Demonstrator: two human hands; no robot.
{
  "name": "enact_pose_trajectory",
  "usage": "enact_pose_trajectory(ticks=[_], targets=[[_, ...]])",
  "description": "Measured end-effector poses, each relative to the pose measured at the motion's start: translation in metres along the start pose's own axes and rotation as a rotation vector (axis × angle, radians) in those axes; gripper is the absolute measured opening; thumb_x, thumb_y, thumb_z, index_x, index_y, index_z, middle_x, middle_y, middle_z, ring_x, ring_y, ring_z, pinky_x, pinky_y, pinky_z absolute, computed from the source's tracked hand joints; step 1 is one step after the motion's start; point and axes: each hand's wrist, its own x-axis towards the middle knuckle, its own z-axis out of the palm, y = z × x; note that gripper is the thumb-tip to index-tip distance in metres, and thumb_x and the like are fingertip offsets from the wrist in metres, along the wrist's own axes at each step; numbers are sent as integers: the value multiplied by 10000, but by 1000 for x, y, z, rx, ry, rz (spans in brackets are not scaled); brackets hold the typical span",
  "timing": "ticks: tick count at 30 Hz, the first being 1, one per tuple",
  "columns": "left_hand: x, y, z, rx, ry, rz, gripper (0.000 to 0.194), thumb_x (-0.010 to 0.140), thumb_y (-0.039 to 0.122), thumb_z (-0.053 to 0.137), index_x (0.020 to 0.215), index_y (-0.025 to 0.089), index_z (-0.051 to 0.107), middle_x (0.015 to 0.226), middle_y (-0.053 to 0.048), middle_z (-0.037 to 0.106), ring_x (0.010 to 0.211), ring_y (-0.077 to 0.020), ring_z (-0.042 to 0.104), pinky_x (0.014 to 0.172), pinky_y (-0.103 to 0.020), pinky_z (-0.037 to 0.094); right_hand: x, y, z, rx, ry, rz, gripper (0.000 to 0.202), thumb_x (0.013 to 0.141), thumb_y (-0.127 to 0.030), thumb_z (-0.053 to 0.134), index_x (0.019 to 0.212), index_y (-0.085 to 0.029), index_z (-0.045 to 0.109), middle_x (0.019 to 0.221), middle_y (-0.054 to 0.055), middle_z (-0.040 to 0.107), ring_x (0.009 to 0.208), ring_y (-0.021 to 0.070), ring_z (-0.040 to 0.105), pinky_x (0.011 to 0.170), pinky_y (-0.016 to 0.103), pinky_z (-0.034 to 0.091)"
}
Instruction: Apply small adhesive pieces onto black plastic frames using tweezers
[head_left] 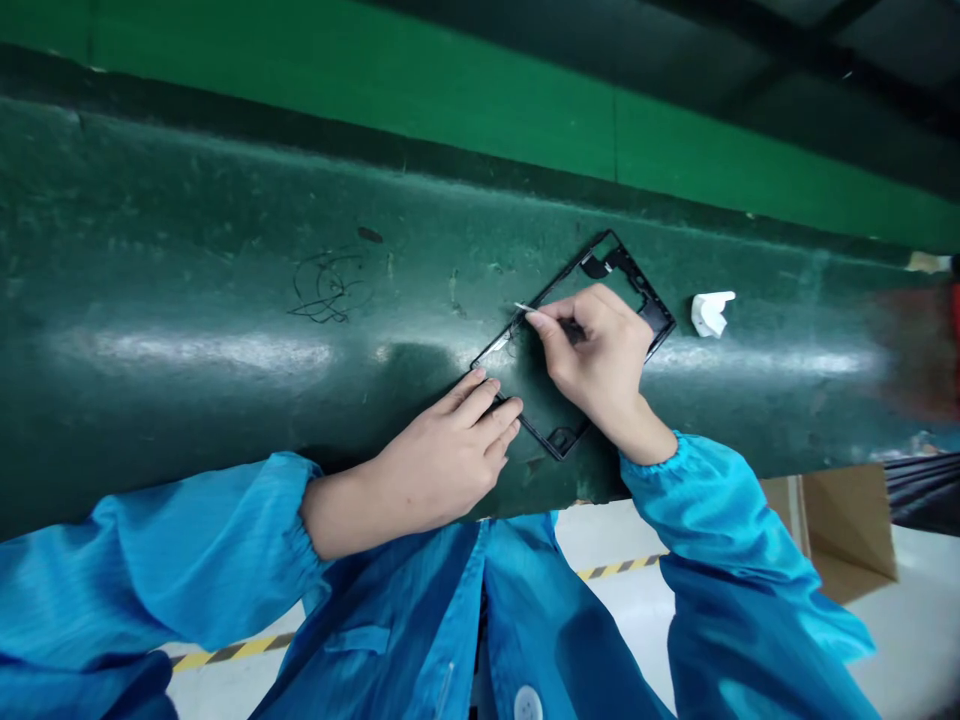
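A thin black rectangular frame, with small fittings at its corners, lies slantwise on the green worktop. My left hand lies with fingers extended over the frame's left corner, fingertips touching its edge. Above the frame's upper left side, my right hand pinches a small thin blade, light in colour, between thumb and forefinger. Its tip is at the frame's edge, and I cannot make out its exact kind. The palm covers part of the frame's right half.
To the right of the frame sits a small white plastic piece. A loose tangle of thin black strands lies on the left of the worktop. An open cardboard box stands below the bench at right.
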Motion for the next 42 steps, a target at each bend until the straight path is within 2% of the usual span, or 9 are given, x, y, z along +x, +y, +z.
enact_pose_trajectory(ticks=[8,14,20,24,28,32,36,39,42], targets=[[0,1,-1,16,1,18,421,1050,323,568,1310,40,738,1409,-137,698,1299,-389,631,1232,-542,441,39,60,-13,-113,225,261,146,899,-332,765,822,-214,730,784,22,690,700,178,606,700,364,472],[0,3,-2,34,-15,25,411,1052,329,581,1303,46,743,1408,-138,695,1295,-381,630,1215,-534,456,69,95,-28,-220,214,408,138,969,-350,681,917,-224,702,901,45,706,845,199,633,867,405,503],[-4,9,-3,33,22,90,277,983,235,684,1177,67,788,1326,-153,729,1179,-346,691,1121,-507,552,89,117,-35,-182,240,538,133,986,-305,670,879,-236,634,927,64,722,805,180,593,820,377,456],[-3,9,-3,-93,142,166,172,990,209,680,963,88,800,1162,-149,789,987,-279,738,919,-427,647,73,104,-20,-65,200,395,185,978,-371,706,859,-244,643,854,29,708,728,146,535,724,340,456],[1,-1,-5,-202,185,222,176,989,150,667,1099,60,770,1248,-155,775,1147,-293,727,1101,-470,609,55,78,-14,34,158,219,279,978,-508,704,850,-264,659,883,14,697,775,165,590,720,356,499],[9,-19,-10,-176,254,91,221,935,92,726,1152,59,741,1304,-161,751,1220,-329,704,1102,-520,601,48,59,-19,108,112,114,307,964,-516,721,821,-246,689,843,15,694,786,175,628,745,367,521],[16,-41,-14,-80,251,-45,326,954,126,709,1274,68,693,1449,-215,658,1393,-413,605,1119,-587,565,42,45,-28,221,63,12,297,944,-510,745,810,-245,727,812,19,705,773,179,634,746,368,521],[18,-54,-13,-74,253,-107,341,986,175,682,1317,95,671,1507,-225,611,1475,-405,538,1163,-589,524,37,27,-38,330,-29,-53,319,926,-545,760,816,-246,745,815,20,714,778,177,643,744,357,524],[17,-59,-12,-62,270,-151,333,1000,205,668,1316,102,670,1510,-215,613,1472,-398,543,1156,-579,518,33,8,-47,453,-140,-133,351,923,-576,758,816,-242,755,809,6,722,761,157,647,713,325,511]])
